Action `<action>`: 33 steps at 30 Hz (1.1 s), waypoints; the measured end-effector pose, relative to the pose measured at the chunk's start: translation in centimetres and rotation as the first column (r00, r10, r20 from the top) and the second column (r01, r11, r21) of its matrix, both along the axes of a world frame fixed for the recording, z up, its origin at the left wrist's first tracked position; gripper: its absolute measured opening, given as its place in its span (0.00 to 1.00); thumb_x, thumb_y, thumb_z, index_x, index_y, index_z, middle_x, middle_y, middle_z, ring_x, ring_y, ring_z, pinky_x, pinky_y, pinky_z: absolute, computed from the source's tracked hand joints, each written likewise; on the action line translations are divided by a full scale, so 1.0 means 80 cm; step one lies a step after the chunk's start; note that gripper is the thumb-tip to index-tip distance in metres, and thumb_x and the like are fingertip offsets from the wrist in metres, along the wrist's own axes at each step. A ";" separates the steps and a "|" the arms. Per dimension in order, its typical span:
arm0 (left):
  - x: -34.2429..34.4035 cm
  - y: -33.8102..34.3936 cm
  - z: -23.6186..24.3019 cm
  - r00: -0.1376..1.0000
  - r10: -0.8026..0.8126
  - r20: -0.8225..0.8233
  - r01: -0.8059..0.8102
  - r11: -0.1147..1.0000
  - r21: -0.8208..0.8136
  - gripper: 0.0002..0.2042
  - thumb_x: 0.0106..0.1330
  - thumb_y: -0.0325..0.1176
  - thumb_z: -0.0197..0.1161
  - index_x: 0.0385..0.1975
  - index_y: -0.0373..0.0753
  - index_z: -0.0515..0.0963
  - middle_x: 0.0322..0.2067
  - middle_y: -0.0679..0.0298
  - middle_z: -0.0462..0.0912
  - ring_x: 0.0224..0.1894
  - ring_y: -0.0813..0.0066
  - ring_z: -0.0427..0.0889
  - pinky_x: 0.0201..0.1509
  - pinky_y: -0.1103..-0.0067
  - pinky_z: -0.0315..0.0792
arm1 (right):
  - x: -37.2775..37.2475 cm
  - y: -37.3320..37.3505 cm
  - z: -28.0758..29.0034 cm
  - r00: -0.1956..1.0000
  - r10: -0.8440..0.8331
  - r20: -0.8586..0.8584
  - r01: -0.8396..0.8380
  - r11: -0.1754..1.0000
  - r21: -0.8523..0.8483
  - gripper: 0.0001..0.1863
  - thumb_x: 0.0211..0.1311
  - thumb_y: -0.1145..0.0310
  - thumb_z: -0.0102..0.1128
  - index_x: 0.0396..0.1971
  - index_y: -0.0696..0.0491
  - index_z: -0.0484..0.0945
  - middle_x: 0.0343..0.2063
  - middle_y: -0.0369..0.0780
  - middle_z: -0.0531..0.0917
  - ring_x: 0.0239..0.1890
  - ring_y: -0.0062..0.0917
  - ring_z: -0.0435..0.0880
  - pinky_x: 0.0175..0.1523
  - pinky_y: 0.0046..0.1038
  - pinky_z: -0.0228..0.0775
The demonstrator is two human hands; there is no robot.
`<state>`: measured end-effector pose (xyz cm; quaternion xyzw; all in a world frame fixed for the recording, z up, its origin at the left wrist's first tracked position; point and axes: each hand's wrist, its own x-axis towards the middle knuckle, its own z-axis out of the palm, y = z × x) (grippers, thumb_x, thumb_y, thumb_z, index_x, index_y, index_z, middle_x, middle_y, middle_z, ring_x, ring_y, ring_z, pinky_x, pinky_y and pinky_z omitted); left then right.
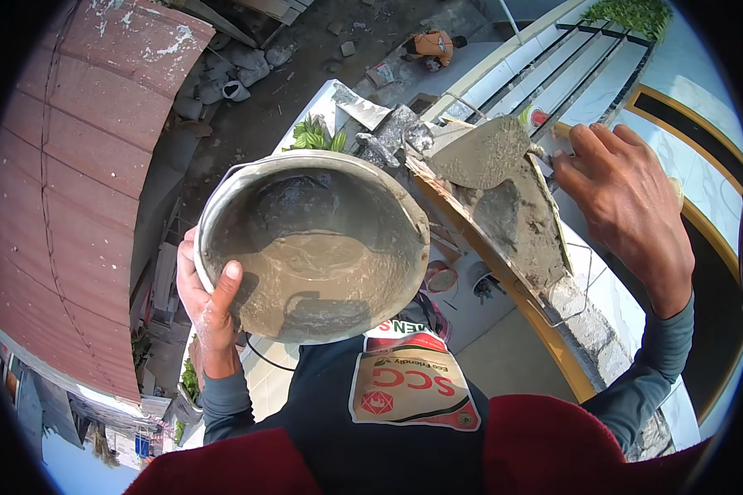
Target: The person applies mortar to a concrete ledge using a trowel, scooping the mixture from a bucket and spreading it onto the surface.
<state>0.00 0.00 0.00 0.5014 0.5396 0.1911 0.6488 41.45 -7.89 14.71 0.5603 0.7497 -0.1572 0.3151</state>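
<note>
A round bucket [398,235] with wet grey mortar [330,268] in its bottom tilts toward me in front of my chest. Its left rim is gripped by my left hand [210,305], thumb over the edge and fingers behind the outside wall. On the right, my right hand [631,194] is closed round the handle of a trowel [483,153], most of which the fingers hide. Mortar coats the trowel's blade, which is over the far end of a narrow board-edged channel [541,235]. Mortar also lies in that channel.
A red-brown roof [82,190] slopes along the left. Far below, a person in orange [436,48] bends over the ground. Crumpled grey sacking [396,136] and a leafy plant [315,134] sit beyond the bucket. A bent wire [584,285] sticks out beside the channel.
</note>
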 end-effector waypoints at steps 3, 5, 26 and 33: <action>-0.004 -0.004 -0.004 1.000 -0.005 -0.008 0.006 1.000 0.029 0.28 0.59 0.41 0.73 0.55 0.34 0.71 0.50 0.59 0.76 0.53 0.71 0.74 0.62 0.74 0.65 | -0.005 -0.002 0.028 0.996 -0.027 -0.082 0.037 0.992 0.121 0.12 0.43 0.72 0.65 0.32 0.55 0.79 0.33 0.40 0.77 0.38 0.32 0.79 0.43 0.35 0.72; -0.004 -0.010 -0.002 1.000 0.006 -0.007 -0.006 1.000 0.024 0.28 0.59 0.41 0.73 0.55 0.34 0.71 0.50 0.60 0.76 0.53 0.71 0.74 0.62 0.74 0.66 | 0.001 -0.004 0.049 0.999 0.001 -0.045 0.005 0.991 0.130 0.12 0.43 0.72 0.65 0.31 0.55 0.78 0.32 0.40 0.75 0.35 0.31 0.78 0.39 0.35 0.70; 0.001 -0.002 -0.005 0.998 -0.045 0.039 0.044 0.999 0.032 0.28 0.60 0.42 0.74 0.55 0.34 0.71 0.50 0.60 0.77 0.52 0.72 0.75 0.60 0.74 0.68 | 0.018 -0.032 0.040 0.997 -0.051 -0.052 0.061 0.976 0.210 0.09 0.46 0.75 0.68 0.29 0.51 0.80 0.34 0.39 0.79 0.38 0.31 0.81 0.41 0.35 0.73; 0.005 -0.005 0.005 1.000 -0.009 0.023 0.009 1.000 0.000 0.25 0.59 0.41 0.73 0.50 0.33 0.73 0.51 0.60 0.74 0.52 0.71 0.73 0.61 0.74 0.64 | 0.027 -0.033 0.051 0.987 -0.150 -0.048 0.157 0.959 0.236 0.09 0.46 0.79 0.67 0.29 0.51 0.80 0.33 0.39 0.79 0.38 0.32 0.81 0.45 0.36 0.73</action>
